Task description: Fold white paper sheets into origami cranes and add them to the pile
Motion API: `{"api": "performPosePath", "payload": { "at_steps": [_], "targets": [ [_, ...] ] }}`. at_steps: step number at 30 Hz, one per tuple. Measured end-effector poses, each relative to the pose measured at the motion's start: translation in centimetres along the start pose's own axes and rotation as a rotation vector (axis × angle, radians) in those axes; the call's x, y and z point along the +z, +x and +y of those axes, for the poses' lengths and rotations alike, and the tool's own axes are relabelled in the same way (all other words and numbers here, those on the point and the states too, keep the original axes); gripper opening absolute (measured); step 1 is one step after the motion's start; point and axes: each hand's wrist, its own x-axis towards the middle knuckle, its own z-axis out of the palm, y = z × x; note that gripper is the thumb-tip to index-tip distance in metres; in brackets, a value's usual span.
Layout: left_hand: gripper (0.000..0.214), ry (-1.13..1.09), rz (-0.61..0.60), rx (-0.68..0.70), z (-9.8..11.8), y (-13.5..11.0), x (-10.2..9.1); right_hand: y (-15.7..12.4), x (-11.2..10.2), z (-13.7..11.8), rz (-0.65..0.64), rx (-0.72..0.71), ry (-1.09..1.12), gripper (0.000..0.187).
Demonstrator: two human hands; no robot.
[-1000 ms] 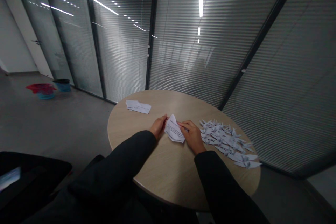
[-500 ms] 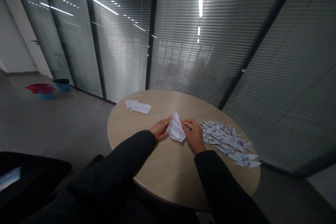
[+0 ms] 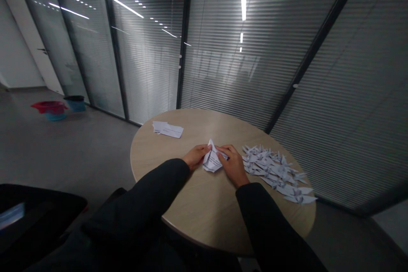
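Note:
Between my hands is a partly folded piece of printed white paper (image 3: 211, 162), its pointed tip facing away from me. My left hand (image 3: 196, 156) pinches its left edge between thumb and fingers. On the other side, my right hand (image 3: 233, 163) has thumb and fingers closed on the right part, where a flap is raised. Just right of that hand lies a dense group of folded paper cranes (image 3: 274, 170), several rows of them. A few flat printed paper slips (image 3: 168, 129) overlap near the far left of the table.
The round wooden table (image 3: 185, 204) stands against a glass wall with blinds (image 3: 223, 72). On the floor at left are a bin with a red liner (image 3: 51, 107) and a dark-lined blue bin (image 3: 75, 104). A black seat or bag (image 3: 41, 208) is at lower left.
The paper has shifted slightly left and looks narrower at the top, with folds now showing. My right fingers have moved inward onto its face. My left hand has barely moved.

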Motion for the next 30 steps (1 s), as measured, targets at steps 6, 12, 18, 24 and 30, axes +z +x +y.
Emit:
{"api": "performPosePath", "payload": {
  "at_steps": [6,12,18,24,30],
  "targets": [
    [0.048,0.069,0.046,0.036,-0.1,0.3,-0.3,-0.2,0.2,-0.1,-0.068,-0.050,-0.005,0.028],
    [0.048,0.265,0.145,0.040,-0.5,0.4,-1.1,-0.6,0.4,-0.8,-0.118,-0.121,-0.146,0.029],
    [0.046,0.363,0.235,0.083,-0.7,1.0,-1.9,-0.7,0.6,-1.7,-0.200,-0.162,-0.238,0.033],
    [0.032,0.240,0.356,0.163,-0.5,1.2,-2.1,-0.4,0.4,-1.7,-0.109,-0.043,-0.061,0.039],
    [0.032,0.221,0.358,0.221,0.2,0.7,-1.4,-0.5,0.6,-0.8,-0.124,0.012,-0.031,0.027]
  ]
}}
